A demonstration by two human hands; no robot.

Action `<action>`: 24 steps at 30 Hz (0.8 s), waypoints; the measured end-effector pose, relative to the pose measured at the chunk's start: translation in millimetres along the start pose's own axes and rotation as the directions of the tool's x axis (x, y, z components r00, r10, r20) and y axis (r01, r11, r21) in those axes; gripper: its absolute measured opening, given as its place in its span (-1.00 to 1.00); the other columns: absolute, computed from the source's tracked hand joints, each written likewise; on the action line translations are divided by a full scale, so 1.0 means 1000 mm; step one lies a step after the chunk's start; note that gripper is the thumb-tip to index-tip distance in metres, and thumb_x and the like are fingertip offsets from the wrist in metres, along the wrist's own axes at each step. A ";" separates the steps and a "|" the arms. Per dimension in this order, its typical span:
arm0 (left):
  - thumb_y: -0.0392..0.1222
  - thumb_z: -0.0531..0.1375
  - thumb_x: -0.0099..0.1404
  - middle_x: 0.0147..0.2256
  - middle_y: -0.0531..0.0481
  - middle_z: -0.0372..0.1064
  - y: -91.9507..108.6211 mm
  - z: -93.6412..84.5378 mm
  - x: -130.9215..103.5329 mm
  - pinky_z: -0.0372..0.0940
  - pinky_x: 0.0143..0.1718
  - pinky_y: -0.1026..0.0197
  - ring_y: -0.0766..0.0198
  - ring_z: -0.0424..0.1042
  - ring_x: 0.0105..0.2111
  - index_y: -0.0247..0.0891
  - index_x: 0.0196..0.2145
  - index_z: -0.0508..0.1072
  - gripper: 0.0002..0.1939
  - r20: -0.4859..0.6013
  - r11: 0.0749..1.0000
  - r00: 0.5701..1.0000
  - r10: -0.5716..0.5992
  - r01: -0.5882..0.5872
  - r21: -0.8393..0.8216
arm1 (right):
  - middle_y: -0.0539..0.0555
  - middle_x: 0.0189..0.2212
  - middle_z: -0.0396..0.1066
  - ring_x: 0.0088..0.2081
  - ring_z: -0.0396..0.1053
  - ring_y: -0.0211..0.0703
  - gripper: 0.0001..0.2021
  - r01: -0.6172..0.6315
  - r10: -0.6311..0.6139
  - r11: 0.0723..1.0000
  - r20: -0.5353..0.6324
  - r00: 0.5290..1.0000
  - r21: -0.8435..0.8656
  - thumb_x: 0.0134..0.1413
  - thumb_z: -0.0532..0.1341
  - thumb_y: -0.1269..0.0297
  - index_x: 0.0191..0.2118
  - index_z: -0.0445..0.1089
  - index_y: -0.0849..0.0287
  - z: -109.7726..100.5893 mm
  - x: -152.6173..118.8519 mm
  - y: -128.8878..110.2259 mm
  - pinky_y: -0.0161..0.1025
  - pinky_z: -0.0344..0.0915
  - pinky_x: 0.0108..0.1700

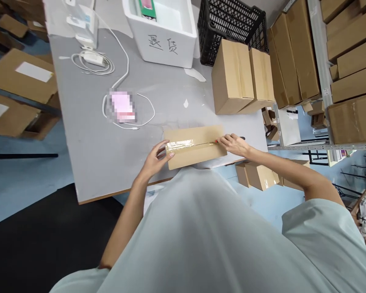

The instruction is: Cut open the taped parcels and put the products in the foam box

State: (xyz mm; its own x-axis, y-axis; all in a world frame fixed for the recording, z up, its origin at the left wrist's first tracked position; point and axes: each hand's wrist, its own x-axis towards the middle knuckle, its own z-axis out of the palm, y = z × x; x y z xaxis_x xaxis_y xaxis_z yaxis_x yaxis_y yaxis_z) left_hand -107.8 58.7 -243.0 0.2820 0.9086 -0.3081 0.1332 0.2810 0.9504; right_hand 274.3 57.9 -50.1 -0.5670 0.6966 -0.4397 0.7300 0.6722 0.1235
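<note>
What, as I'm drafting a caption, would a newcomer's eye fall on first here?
Probably the taped cardboard box at the table's near edge, with the left hand at its left end and the right hand holding a dark-handled tool at its right. Next, the white tub with dark writing at the far side, beside a black crate. Left of centre, a blurred pink patch lies among white cables.

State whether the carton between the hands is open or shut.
The carton is shut: its flaps lie flat, with glossy tape near the left hand.
</note>
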 end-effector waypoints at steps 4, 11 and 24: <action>0.53 0.49 0.17 0.49 -0.31 0.35 0.004 0.002 -0.002 0.51 0.35 -0.24 -0.25 0.46 0.41 -0.08 0.41 0.46 0.03 -0.058 0.999 0.997 -0.043 0.044 0.020 | 0.35 0.02 0.59 0.03 0.45 0.18 -0.48 -0.052 0.056 0.993 -0.035 0.998 0.104 0.55 -0.05 0.58 0.42 0.42 0.29 0.024 -0.028 0.031 0.05 0.33 -0.05; 0.44 0.48 0.20 0.51 -0.28 0.34 0.018 0.005 -0.005 0.42 0.42 -0.26 -0.24 0.46 0.42 -0.03 0.45 0.42 0.00 -0.117 0.988 0.987 -0.110 0.121 0.094 | 0.33 0.11 0.61 0.09 0.45 0.16 -0.41 -0.060 0.073 0.982 -0.070 0.995 0.178 0.60 -0.12 0.57 0.52 0.36 0.22 0.069 -0.050 0.075 0.03 0.30 0.02; 0.30 0.57 0.07 0.51 -0.38 0.33 0.001 -0.048 -0.038 0.35 0.47 -0.25 -0.24 0.37 0.50 -0.19 0.48 0.35 0.14 -0.604 0.945 0.741 -0.295 0.318 -0.071 | -0.02 -0.47 0.46 -0.42 0.40 -0.13 -0.45 -0.254 0.665 -0.160 0.294 0.686 0.954 0.33 0.27 -0.31 -0.14 0.58 0.17 0.168 0.016 0.014 -0.23 0.34 -0.33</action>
State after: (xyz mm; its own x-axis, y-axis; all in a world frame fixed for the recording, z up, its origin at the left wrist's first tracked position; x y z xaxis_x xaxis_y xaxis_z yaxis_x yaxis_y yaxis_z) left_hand -164.0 39.0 -228.1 -0.4041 0.7769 -0.4829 0.1479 0.5764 0.8037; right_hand 339.4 35.7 -204.5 0.2089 0.8515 -0.4809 0.3915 -0.5235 -0.7567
